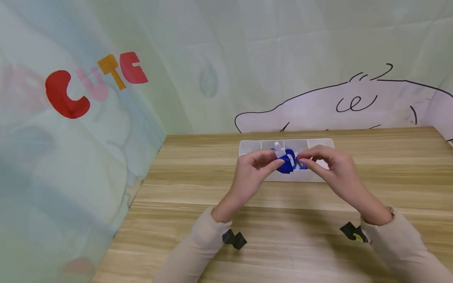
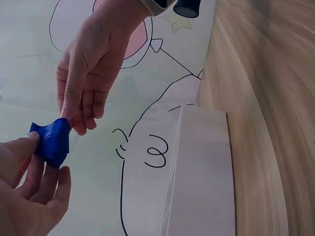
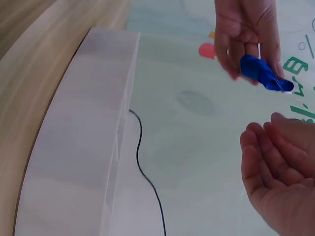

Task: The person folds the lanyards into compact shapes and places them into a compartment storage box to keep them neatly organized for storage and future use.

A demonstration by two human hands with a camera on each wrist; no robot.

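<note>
Between thumb and fingers my left hand (image 1: 247, 173) pinches a piece of folded, shiny blue ribbon (image 1: 285, 166), held up in front of the white compartment box (image 1: 301, 176). The left wrist view shows the ribbon (image 2: 51, 142) bunched, its upper edge by the right fingertips. Just to its right is my right hand (image 1: 341, 173), thumb and fingertips drawn close together. In the right wrist view this hand (image 3: 280, 172) is apart from the ribbon (image 3: 263, 73), and nothing shows in its fingers. More blue ribbon (image 1: 302, 165) and a white strip (image 1: 279, 149) appear by the box's compartments, partly hidden.
The box stands near the back of a wood-grain table (image 1: 177, 188), close to a printed backdrop (image 1: 219, 78). Dark camera mounts (image 1: 234, 239) sit at both wrists. A second printed sheet with the letters CUTE (image 1: 67, 94) hangs at the left.
</note>
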